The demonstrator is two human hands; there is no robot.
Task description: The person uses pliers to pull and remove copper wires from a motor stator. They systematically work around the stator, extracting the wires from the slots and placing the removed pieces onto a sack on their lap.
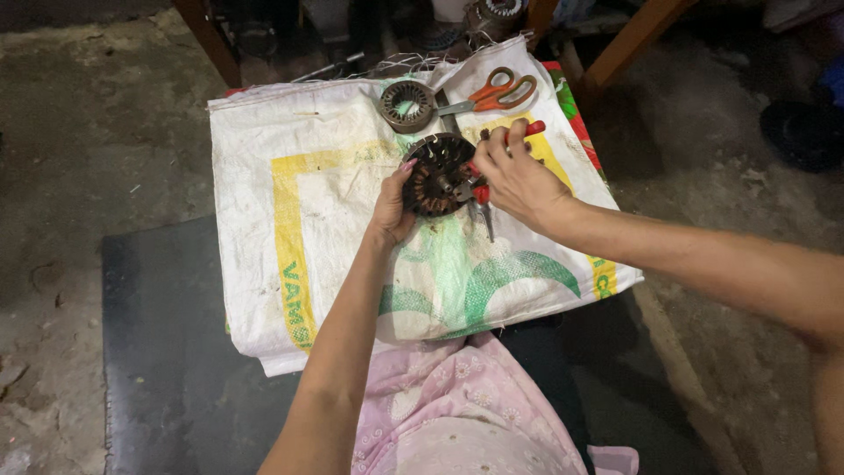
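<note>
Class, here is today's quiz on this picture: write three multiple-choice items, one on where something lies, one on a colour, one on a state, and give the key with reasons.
1. Where do the scissors lie?
A. at the far edge of the sack
B. on the floor
C. on the person's lap

2. What colour are the scissors' handles?
A. blue
B. orange
C. black

3. What is the state of the wound motor stator?
A. lying flat on the sack
B. held up in the left hand
C. inside a box

Key: 1 A, they rest beside the empty stator ring. 2 B, both loops are orange. 3 B, the left hand grips it while the right hand works red-handled pliers on it.
</note>
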